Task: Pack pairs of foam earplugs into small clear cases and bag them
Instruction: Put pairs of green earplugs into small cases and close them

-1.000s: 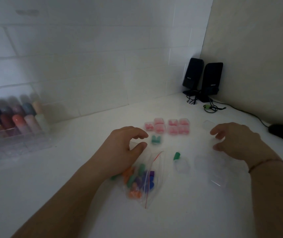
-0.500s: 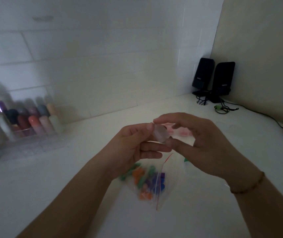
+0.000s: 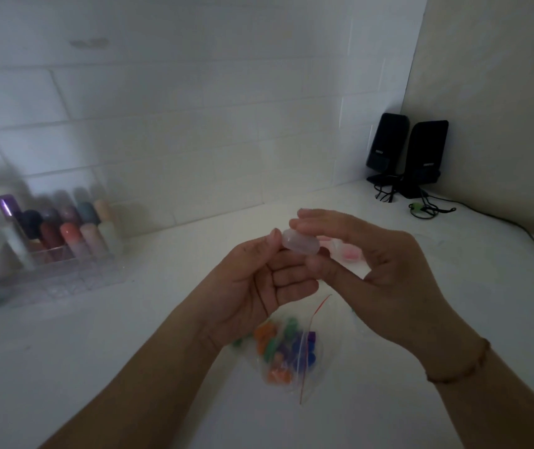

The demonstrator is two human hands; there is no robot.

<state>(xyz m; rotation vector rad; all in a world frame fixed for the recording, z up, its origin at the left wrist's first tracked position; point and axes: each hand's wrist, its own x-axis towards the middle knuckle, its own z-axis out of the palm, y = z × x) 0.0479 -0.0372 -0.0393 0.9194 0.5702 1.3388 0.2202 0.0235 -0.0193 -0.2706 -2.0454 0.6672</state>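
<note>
Hands raised over bag of earplugs point(image 3: 286, 348), left hand point(image 3: 252, 286) and right hand point(image 3: 379, 273) pinching clear case point(image 3: 299, 244) between fingertips

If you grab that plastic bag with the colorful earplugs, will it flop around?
Probably yes. The bag looks like thin, wrinkly clear film, so it should sag. The earplugs lie loose inside and would likely slide into a bottom corner. It also seems light, being only foam and film.
</note>
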